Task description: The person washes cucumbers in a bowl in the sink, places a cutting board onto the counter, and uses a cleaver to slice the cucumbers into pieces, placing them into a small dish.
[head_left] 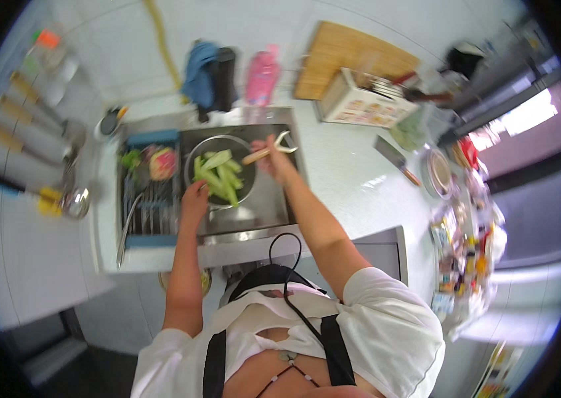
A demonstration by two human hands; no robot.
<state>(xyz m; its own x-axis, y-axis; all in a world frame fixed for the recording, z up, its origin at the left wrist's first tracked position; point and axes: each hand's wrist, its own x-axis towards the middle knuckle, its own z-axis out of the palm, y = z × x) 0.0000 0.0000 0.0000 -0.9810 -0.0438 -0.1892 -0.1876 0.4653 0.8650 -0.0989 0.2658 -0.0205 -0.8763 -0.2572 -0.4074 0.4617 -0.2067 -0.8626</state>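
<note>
At a steel kitchen sink, my right hand grips a peeler above the bowl of green vegetable strips; my left hand clasps its near rim.

Premises: a domestic kitchen. A steel sink is set into a white counter, with a drying rack fitted over its left part. A wooden cutting board leans against the white tiled wall. A cleaver lies on the counter, right of the sink. Knives with wooden handles hang on the left wall. Bottles and packets crowd the counter's right end.
</note>
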